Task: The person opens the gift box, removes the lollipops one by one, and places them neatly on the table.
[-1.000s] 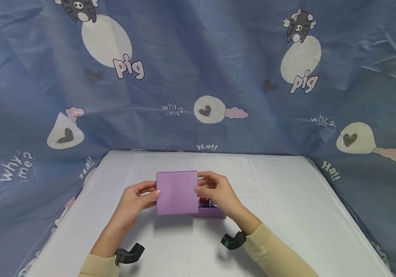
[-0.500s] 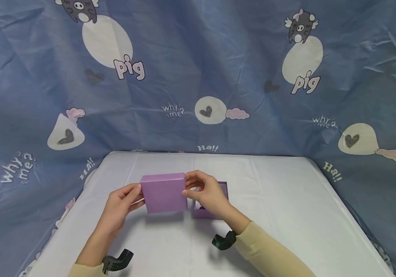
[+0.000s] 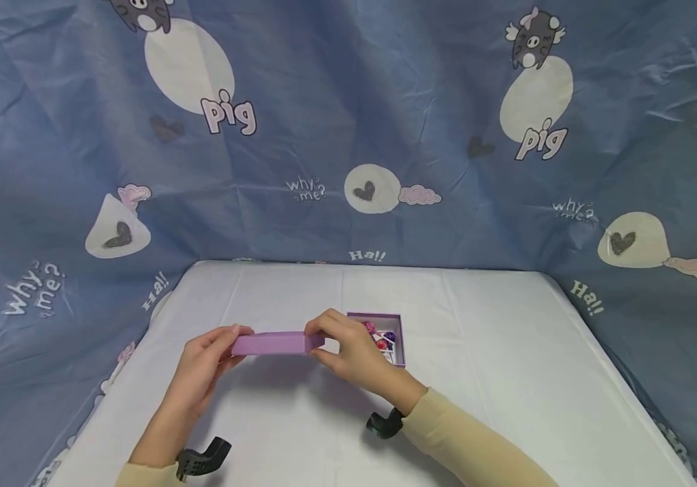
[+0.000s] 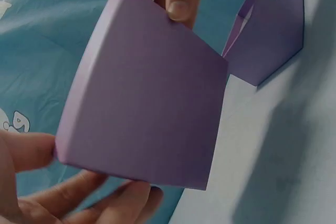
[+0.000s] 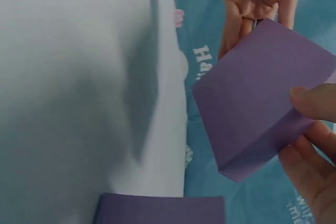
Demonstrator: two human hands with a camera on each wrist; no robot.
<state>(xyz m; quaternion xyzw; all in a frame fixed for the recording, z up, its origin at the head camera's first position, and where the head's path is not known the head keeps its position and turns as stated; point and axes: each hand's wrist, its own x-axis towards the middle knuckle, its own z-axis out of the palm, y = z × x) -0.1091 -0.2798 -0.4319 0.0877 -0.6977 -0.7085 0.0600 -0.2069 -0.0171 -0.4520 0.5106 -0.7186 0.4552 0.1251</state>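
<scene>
A square purple box lid (image 3: 271, 344) is held above the table, tipped nearly edge-on in the head view. My left hand (image 3: 195, 368) grips its left end between thumb and fingers. The right hand (image 3: 356, 355) pinches the opposite end, thumb below and fingers on top. In the left wrist view the lid (image 4: 142, 98) shows a broad plain face with both hands at its edges. Behind the right hand stands the open purple box (image 3: 403, 338), partly hidden. Inside lie several small pink, red and dark purple round pieces (image 3: 381, 345) with white strips or sticks.
The table has a white cloth (image 3: 476, 372), and the box stands near its middle. A blue printed curtain (image 3: 263, 223) hangs behind and down both sides. Black wrist devices (image 3: 204, 458) stick out from both forearms.
The lid has moved left off the box and tipped from facing the head camera to nearly flat. Both hands keep hold of it. More of the box and its contents shows now.
</scene>
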